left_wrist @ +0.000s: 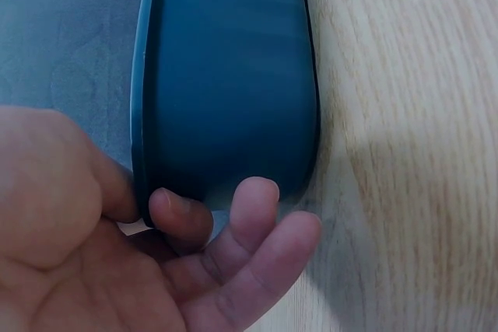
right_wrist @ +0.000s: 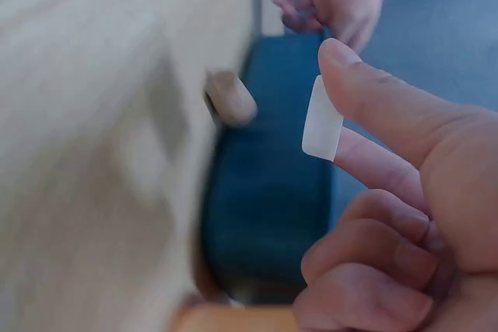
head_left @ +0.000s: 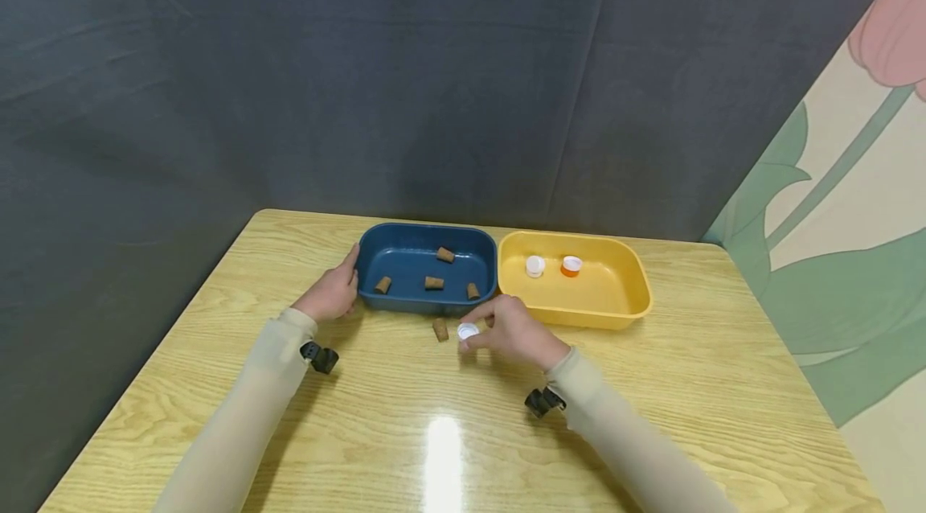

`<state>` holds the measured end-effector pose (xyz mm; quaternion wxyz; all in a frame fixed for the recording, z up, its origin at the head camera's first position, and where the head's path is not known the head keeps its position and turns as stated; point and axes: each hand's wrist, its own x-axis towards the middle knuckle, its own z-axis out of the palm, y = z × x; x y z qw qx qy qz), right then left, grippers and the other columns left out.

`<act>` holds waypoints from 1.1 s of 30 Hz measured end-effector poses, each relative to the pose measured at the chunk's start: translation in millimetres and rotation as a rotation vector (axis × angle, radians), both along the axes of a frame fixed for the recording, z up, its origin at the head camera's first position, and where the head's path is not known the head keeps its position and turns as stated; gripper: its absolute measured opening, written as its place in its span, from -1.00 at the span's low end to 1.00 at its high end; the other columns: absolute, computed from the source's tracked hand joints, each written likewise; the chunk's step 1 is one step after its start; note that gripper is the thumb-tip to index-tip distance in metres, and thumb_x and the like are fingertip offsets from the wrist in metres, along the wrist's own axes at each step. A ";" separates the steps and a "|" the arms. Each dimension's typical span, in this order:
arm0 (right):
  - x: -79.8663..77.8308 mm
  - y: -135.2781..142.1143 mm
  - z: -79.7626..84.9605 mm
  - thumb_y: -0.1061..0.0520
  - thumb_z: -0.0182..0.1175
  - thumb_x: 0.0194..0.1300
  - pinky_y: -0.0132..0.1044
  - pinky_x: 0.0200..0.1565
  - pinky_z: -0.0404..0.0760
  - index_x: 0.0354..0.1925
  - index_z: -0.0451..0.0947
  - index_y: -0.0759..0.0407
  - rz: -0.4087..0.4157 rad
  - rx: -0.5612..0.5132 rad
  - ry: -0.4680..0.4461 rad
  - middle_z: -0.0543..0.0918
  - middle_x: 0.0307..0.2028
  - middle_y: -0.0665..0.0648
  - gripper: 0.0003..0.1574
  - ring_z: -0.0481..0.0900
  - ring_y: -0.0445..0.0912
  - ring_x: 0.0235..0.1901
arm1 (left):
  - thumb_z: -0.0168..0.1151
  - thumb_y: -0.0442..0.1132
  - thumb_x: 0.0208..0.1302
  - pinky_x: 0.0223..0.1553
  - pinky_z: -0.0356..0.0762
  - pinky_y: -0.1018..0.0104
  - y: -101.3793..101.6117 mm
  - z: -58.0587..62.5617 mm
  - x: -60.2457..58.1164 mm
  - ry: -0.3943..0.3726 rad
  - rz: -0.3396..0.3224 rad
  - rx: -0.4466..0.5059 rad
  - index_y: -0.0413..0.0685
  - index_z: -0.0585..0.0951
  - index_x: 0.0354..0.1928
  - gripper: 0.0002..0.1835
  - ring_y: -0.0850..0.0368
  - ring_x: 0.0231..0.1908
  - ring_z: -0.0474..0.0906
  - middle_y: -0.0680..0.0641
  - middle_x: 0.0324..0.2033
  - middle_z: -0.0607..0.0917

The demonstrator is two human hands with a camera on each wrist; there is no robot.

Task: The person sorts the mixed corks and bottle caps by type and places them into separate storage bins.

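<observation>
My right hand point(head_left: 515, 330) pinches a white bottle cap point(head_left: 468, 331) between thumb and index finger, over the table in front of the two tubs. In the right wrist view the cap point(right_wrist: 322, 120) shows side-on, with the other fingers curled below. A tapered brown cork point(head_left: 440, 330) lies on the table just left of the cap. My left hand point(head_left: 333, 290) grips the rim at the left end of the blue tub point(head_left: 428, 306). The left wrist view shows thumb and index finger at the blue rim point(left_wrist: 140, 114). Several corks point(head_left: 434, 283) lie spread inside this tub.
Right beside the blue tub stands a yellow tub point(head_left: 579, 317). It holds a white cap point(head_left: 534, 266) and a white-topped orange piece point(head_left: 571, 266). Both tubs sit near the back edge of the wooden table point(head_left: 391, 416), with a dark curtain point(head_left: 405, 95) behind.
</observation>
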<state>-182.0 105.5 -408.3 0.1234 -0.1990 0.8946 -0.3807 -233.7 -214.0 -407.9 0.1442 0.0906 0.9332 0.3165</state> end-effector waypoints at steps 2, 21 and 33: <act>-2.1 7.9 6.7 0.06 0.59 0.02 -0.39 -0.51 0.21 -0.16 0.80 0.07 -0.016 -0.004 0.019 0.44 -0.59 -0.08 -0.64 0.24 -0.18 -0.60 | -0.44 -0.28 0.62 -0.51 0.42 0.24 -0.3 0.4 0.1 0.000 -0.002 0.003 -0.20 -0.39 0.57 -0.36 0.12 -0.67 0.42 -0.07 -0.68 0.50; -64.2 113.7 58.5 -0.02 0.50 0.16 -0.34 -0.56 0.20 -0.02 0.74 0.24 -0.231 0.075 0.140 0.35 -0.67 0.02 -0.51 0.23 -0.11 -0.64 | -0.44 -0.30 0.62 -0.50 0.40 0.24 0.6 2.5 1.4 0.011 -0.009 0.005 -0.24 -0.39 0.56 -0.36 0.14 -0.70 0.39 -0.13 -0.69 0.52; -98.2 151.9 47.2 -0.03 0.44 0.23 -0.21 -0.27 0.38 0.02 0.73 0.22 -0.316 0.147 0.076 0.65 0.02 0.30 -0.53 0.37 0.03 -0.25 | -0.44 -0.30 0.62 -0.51 0.40 0.24 0.8 1.3 1.1 0.002 0.001 0.001 -0.24 -0.38 0.56 -0.36 0.14 -0.71 0.38 -0.12 -0.69 0.52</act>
